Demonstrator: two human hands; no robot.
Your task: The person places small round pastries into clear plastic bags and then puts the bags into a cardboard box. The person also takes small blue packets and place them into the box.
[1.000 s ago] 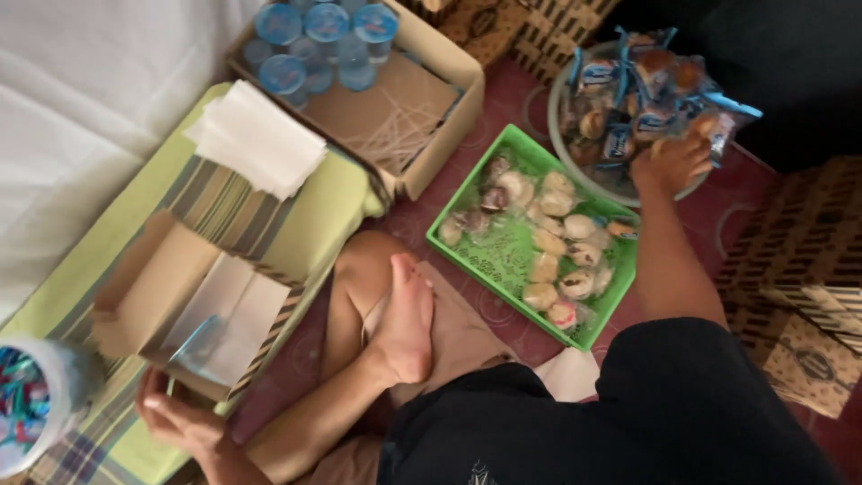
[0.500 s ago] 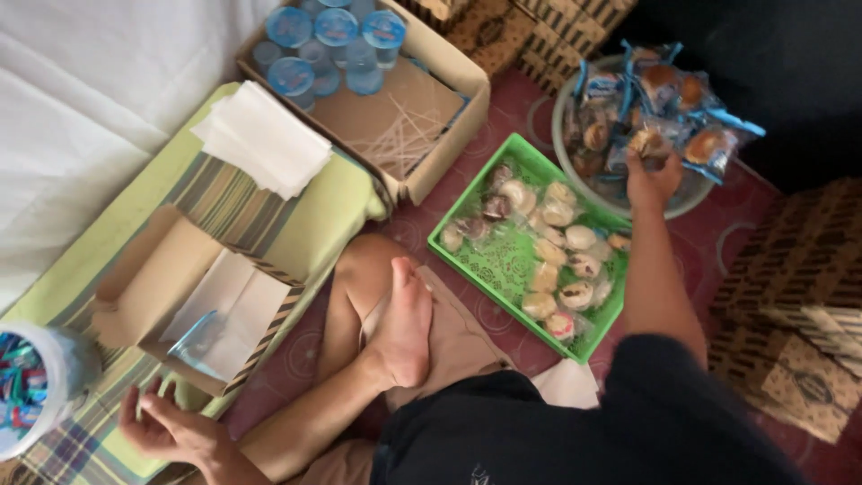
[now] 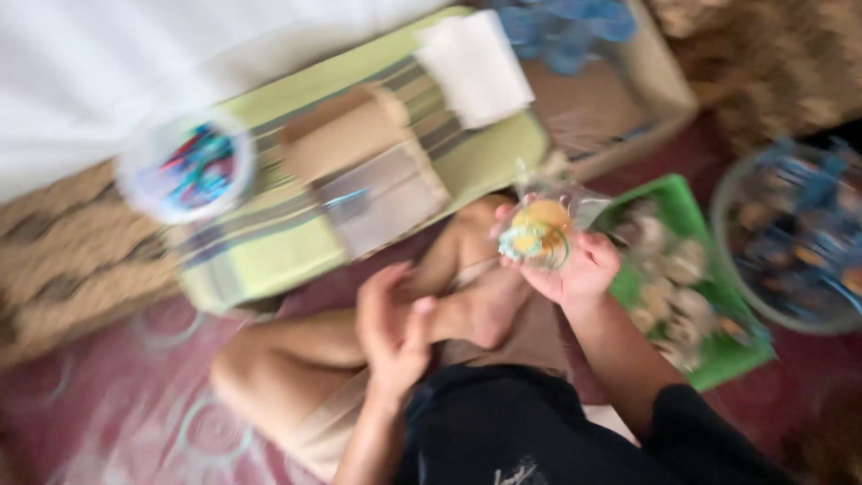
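The frame is motion-blurred. My right hand [image 3: 575, 265] holds a clear-wrapped round snack [image 3: 539, 235], yellow and pale blue inside, above my crossed legs. My left hand [image 3: 392, 325] hovers over my shin with fingers apart and nothing in it. An open small cardboard box [image 3: 377, 175] lies on a green striped cloth [image 3: 269, 242] just beyond both hands. A green tray [image 3: 691, 296] of round cakes sits to the right of my right hand.
A round clear tub [image 3: 184, 171] of colourful bits stands on the cloth at left. White paper sheets [image 3: 476, 67] lie on the cloth's far end. A large cardboard box [image 3: 620, 90] holds blue-lidded cups. A bowl [image 3: 790, 242] of wrapped snacks is at far right.
My right hand came back from the bowl with a wrapped snack and now holds it over my legs. My left hand lifted off the cloth's corner toward my shin. The view swung left.
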